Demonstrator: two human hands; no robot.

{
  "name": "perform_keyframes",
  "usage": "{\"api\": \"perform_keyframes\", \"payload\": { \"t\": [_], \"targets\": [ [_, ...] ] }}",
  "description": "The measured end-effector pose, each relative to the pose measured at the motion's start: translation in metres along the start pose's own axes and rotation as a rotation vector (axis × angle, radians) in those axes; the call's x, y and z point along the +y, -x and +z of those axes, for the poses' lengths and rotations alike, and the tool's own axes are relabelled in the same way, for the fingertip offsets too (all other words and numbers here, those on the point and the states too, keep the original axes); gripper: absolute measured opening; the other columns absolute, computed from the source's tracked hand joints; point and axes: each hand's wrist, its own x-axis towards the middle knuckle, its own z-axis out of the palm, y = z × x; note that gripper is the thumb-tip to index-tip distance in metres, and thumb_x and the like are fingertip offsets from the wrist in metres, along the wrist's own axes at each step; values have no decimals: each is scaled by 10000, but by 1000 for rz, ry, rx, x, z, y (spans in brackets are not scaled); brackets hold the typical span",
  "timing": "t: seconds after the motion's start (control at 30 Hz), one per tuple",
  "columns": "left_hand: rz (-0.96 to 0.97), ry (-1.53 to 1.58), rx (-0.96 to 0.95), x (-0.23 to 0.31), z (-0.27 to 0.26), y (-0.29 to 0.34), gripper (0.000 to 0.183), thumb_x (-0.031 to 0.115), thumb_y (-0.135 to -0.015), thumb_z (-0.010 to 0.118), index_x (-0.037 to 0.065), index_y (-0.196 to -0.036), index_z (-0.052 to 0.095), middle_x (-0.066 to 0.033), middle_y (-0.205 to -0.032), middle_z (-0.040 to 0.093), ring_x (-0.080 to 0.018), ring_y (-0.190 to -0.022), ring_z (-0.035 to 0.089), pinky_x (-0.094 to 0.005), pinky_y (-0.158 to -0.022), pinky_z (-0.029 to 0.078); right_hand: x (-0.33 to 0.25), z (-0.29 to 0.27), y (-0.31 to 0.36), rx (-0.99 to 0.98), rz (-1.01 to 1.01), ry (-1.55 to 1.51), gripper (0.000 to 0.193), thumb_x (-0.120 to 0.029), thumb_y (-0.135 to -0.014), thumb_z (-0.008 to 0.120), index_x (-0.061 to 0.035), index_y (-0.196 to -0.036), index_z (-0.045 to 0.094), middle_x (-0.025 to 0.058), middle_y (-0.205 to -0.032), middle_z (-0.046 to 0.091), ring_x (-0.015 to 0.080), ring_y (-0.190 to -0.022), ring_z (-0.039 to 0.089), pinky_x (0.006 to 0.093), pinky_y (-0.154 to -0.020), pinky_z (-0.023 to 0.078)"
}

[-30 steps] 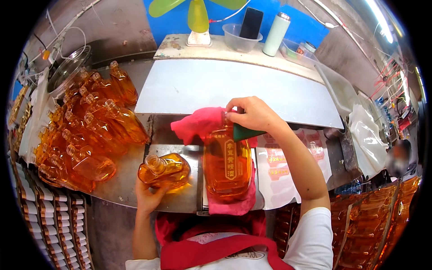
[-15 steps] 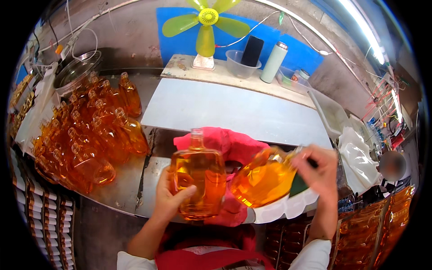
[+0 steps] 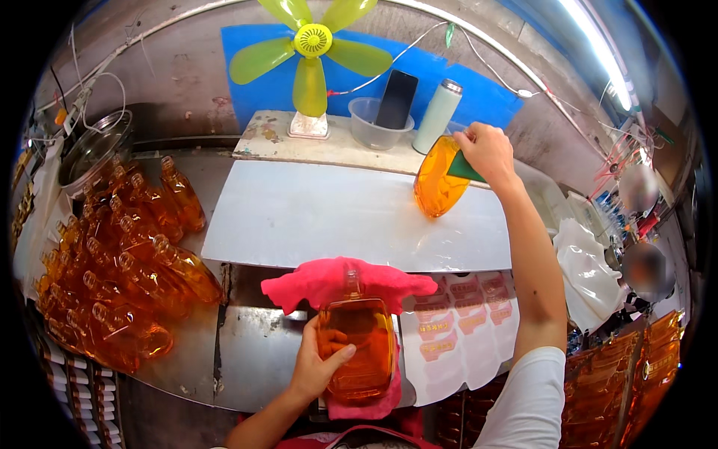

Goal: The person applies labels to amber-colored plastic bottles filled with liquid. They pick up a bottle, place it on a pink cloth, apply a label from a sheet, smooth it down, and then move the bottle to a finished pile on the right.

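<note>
Right hand (image 3: 486, 152) grips tilted bottle (image 3: 434, 188) by its top, green tool (image 3: 463, 168) under fingers; left hand (image 3: 323, 365) grasps second bottle (image 3: 366, 348), pink cloth (image 3: 314, 283) beyond fingertips. Keep grips firm, bases level.

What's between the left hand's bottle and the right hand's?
Head view, going up from the lower bottle to the upper one: part of the pink cloth, then a bare stretch of the pale board.

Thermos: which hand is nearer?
Right. The right hand, gripping a bottle, is just right of the thermos; the left hand is farther, by the pink cloth, holding another bottle.
</note>
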Motion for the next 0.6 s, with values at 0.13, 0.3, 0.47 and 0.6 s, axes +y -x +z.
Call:
{"api": "perform_keyframes", "payload": {
  "t": [0.13, 0.3, 0.47, 0.6],
  "targets": [
    [57, -166, -1, 6, 1, 0, 802, 51, -835, 720, 33, -1458, 214, -128, -1123, 501, -160, -923, 572, -289, -795, 512, 6, 12, -19, -32, 41, 28, 292, -349, -819, 714, -63, -875, 724, 135, -811, 711, 283, -773, 696, 374, -689, 539],
    [119, -243, 9, 12, 3, -1, 847, 46, -838, 714, 17, -1490, 173, -120, -1150, 518, -169, -986, 562, -301, -859, 490, 8, -9, 24, 101, -77, 89, 327, -412, -815, 702, -100, -911, 677, 91, -716, 681, 270, -723, 682, 372, -631, 524],
    [181, -321, 9, 16, 0, -5, 826, 55, -858, 681, 26, -1500, 163, -97, -1082, 537, -137, -881, 571, -261, -785, 495, 30, -7, 194, -492, -242, -414, 207, -116, -795, 674, -60, -994, 684, 116, -862, 658, 194, -702, 632, 318, -602, 503],
    [105, -256, 3, 15, 10, -4, 802, 64, -872, 669, 27, -1499, 172, -96, -1059, 558, -132, -859, 592, -245, -706, 514, 49, 2, 344, -777, -126, -202, 426, -130, -806, 604, -140, -1231, 585, 138, -1199, 595, 351, -832, 659, 443, -654, 543]
  ]
}}
